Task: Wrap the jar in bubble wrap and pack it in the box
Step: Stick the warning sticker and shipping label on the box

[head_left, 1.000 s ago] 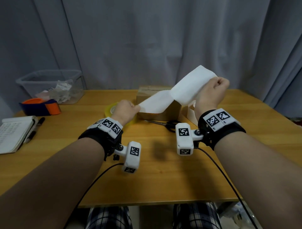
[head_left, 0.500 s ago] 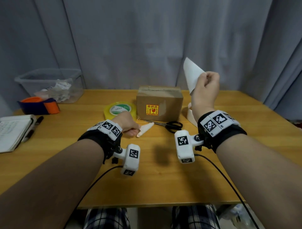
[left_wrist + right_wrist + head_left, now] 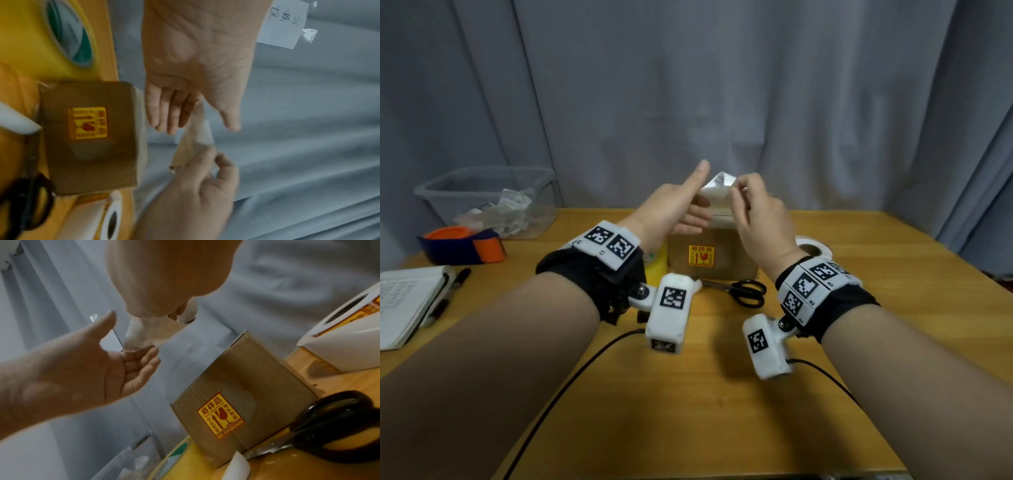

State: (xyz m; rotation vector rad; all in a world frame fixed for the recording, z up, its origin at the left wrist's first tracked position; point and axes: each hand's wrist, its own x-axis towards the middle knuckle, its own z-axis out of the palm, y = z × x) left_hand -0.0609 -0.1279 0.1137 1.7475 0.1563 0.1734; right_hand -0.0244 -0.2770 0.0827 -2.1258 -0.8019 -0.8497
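The brown cardboard box (image 3: 709,260) with a yellow fragile sticker stands shut at the table's middle. Above it my right hand (image 3: 736,193) pinches a white printed label (image 3: 717,186) by its upper edge. My left hand (image 3: 688,209) is beside it, palm open and thumb up, its fingertips (image 3: 150,353) touching the label's lower edge (image 3: 141,335). In the left wrist view the label (image 3: 198,138) hangs between the two hands, next to the box (image 3: 88,138). No jar or bubble wrap shows in any view.
Black scissors (image 3: 746,291) lie in front of the box, a white label roll (image 3: 813,248) at its right, a yellow tape roll (image 3: 51,40) at its left. At the far left are a clear plastic bin (image 3: 482,192), an orange-and-blue item (image 3: 462,245), a notebook (image 3: 404,301) and a pen (image 3: 452,291).
The white strip stretched between both hands has come apart. My left hand dropped to the table with a piece, then rose to the label. My right hand brought the label over the box.
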